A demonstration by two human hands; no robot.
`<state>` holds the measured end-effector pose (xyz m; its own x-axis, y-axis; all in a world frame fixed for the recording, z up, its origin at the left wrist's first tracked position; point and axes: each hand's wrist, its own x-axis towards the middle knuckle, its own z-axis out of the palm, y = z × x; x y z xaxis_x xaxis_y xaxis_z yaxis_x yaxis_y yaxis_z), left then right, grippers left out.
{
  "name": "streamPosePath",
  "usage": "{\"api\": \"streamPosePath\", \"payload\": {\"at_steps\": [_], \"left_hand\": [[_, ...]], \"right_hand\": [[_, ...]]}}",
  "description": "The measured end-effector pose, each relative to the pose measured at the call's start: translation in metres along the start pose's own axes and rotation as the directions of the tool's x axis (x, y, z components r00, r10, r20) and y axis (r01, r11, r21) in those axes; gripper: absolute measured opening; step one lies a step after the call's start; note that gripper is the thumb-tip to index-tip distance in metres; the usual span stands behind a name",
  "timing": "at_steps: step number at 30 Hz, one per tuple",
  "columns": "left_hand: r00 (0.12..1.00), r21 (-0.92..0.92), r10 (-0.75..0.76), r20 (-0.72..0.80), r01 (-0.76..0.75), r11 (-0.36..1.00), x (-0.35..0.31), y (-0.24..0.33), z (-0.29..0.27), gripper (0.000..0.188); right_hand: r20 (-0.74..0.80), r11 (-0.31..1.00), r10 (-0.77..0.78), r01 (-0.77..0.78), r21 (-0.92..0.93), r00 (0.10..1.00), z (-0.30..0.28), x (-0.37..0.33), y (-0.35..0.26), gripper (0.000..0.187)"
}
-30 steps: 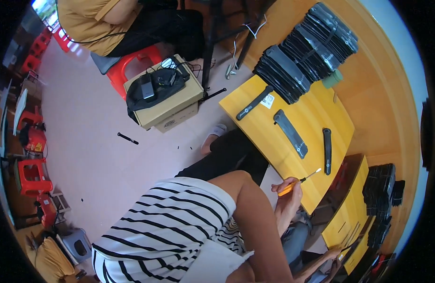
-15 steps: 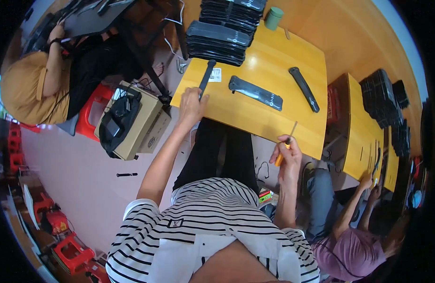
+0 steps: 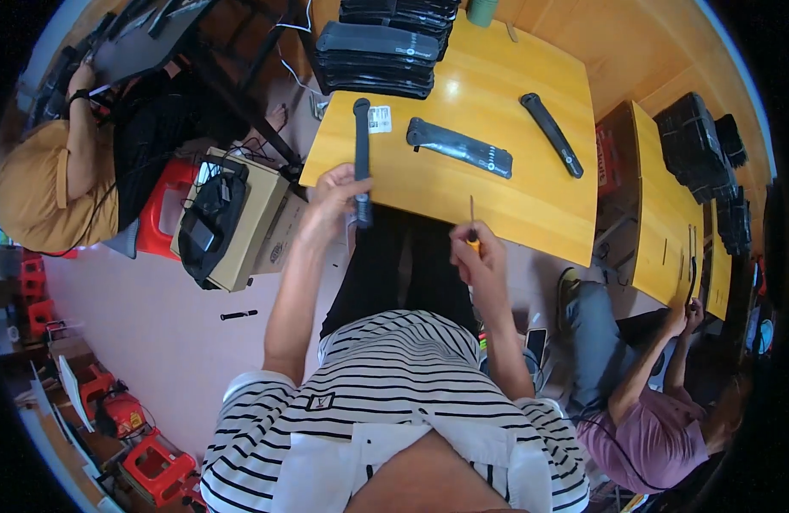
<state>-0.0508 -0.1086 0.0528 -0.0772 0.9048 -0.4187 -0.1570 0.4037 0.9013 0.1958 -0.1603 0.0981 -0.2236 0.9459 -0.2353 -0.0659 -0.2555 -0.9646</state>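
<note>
The left hand point(image 3: 333, 195) pinches a black strip point(image 3: 362, 145) that overhangs the table point(image 3: 531, 209) and might drop if gripped loosely; the right hand point(image 3: 484, 256) is curled around a screwdriver point(image 3: 473, 232).

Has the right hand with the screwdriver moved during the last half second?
Yes, the right hand has moved left along the front edge of the yellow table, away from its near right corner.
</note>
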Motion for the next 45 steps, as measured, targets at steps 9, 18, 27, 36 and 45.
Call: {"api": "streamPosePath", "payload": {"at_steps": [9,18,27,36,45], "left_hand": [[0.984,-0.238,0.168,0.060,-0.149,0.960,-0.033,-0.003,0.071,0.019],[0.952,-0.483,0.129,0.279,0.023,0.875,-0.038,0.000,0.067,0.018],[0.973,-0.443,0.209,0.095,-0.146,0.885,-0.048,0.029,0.056,0.021],[0.958,-0.400,0.284,0.039,-0.246,0.883,-0.057,0.038,0.055,0.020],[0.957,-0.418,0.284,0.056,-0.236,0.877,-0.066,0.041,0.063,0.023]], "right_hand": [[-0.021,0.987,-0.100,0.101,0.121,0.995,0.038,0.031,0.019,0.022],[0.041,0.887,0.114,-0.121,0.446,0.993,0.029,0.028,-0.012,0.019],[0.191,0.969,-0.240,0.248,-0.019,0.952,0.013,0.005,-0.012,0.023],[0.206,0.863,-0.393,0.437,-0.253,0.896,0.019,0.006,-0.029,0.034],[0.207,0.894,-0.336,0.380,-0.237,0.919,0.018,0.012,-0.019,0.044]]}}
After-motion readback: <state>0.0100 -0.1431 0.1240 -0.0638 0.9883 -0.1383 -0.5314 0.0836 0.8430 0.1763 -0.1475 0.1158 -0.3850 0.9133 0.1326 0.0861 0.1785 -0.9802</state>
